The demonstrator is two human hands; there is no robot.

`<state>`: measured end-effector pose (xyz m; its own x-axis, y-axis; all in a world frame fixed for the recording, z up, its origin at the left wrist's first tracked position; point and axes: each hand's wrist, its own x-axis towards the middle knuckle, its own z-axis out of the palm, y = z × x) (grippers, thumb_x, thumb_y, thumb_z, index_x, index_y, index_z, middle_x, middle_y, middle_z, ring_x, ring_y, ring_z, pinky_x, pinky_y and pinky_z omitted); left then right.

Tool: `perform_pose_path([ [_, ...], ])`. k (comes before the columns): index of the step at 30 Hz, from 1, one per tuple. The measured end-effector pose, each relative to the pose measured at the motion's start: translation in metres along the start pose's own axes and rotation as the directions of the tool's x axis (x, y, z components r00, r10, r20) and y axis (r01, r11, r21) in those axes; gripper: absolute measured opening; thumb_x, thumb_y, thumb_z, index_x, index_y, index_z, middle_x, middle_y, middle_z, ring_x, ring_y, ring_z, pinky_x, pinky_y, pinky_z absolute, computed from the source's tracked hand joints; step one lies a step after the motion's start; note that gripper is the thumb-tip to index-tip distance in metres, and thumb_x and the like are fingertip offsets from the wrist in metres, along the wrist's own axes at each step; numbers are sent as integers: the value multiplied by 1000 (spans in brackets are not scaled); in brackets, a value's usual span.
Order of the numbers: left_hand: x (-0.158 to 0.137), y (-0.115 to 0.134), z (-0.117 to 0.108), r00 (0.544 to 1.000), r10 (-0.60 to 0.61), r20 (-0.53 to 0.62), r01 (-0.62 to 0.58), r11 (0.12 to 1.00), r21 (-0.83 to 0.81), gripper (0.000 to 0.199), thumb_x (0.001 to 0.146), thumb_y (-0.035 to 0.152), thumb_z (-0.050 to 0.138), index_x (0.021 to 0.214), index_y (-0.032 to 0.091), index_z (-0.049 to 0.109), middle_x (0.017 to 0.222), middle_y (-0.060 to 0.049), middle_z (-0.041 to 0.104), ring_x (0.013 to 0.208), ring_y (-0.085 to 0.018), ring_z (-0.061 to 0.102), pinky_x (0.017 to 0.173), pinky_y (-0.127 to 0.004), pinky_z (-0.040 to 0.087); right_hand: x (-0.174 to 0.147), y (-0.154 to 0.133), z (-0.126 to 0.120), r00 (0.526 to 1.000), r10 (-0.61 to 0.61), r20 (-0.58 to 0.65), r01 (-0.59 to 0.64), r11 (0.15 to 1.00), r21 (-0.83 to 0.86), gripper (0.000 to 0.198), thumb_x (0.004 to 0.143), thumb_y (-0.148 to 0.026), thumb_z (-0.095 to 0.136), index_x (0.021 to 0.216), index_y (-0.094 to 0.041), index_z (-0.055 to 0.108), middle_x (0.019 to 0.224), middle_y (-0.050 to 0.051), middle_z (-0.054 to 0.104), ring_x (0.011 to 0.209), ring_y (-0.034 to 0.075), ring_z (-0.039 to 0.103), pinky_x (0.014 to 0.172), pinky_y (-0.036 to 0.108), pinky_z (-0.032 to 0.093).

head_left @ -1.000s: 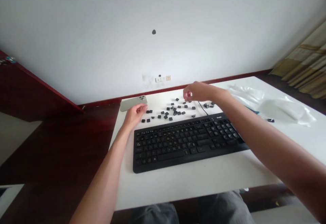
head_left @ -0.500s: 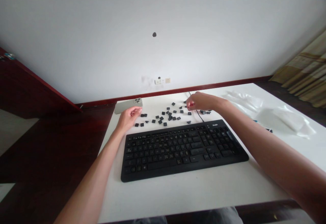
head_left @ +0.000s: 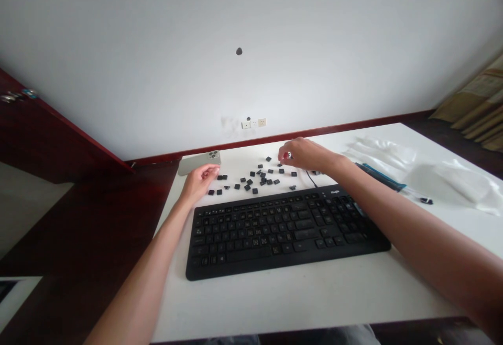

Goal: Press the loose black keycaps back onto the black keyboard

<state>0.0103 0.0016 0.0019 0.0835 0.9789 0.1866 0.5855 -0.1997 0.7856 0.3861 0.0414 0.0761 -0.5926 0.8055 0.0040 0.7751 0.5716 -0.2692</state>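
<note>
Beyond a black keyboard (head_left: 251,255), many loose black keycaps (head_left: 255,191) lie scattered on the white table. Some key positions on the board show bare sockets. My left hand (head_left: 199,181) rests at the left of the keycaps, close to a phone (head_left: 196,163), its fingers curled and thumb near the index finger; whatever may be between them is hidden. Over the far right keycaps hangs my right hand (head_left: 302,152), fingers bent down and drawn together. A small red spot shows at its fingertips, too small to name.
Clear plastic wrapping (head_left: 448,182) lies on the right side of the table (head_left: 314,292). Beside it are a dark blue-edged strip-like thing (head_left: 379,176) and a black cable end (head_left: 426,200). The keyboard's cord (head_left: 312,179) runs back beneath my right hand.
My right hand has shifted slightly left, its fingers turned more downward. My left hand stays where it was. The view has turned a little, showing more of the blue-edged thing.
</note>
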Motion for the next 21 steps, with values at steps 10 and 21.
perform_pose_path([
  [10,1,0,1,1000,-5,-10,5,1000,-23,49,93,60,64,114,18,77,101,-10,80,96,-27,74,89,-36,54,1,-4,6,992,-46,117,44,999,22,16,90,-25,70,101,-22,81,101,5,82,91,22,72,76,33,49],
  [21,0,-1,1,1000,14,-4,-14,1000,-18,49,94,60,64,114,17,77,103,-10,80,95,-26,73,88,-35,54,0,-5,1,984,-73,164,66,996,52,17,91,-32,69,98,-24,83,98,5,82,87,22,73,76,33,51],
])
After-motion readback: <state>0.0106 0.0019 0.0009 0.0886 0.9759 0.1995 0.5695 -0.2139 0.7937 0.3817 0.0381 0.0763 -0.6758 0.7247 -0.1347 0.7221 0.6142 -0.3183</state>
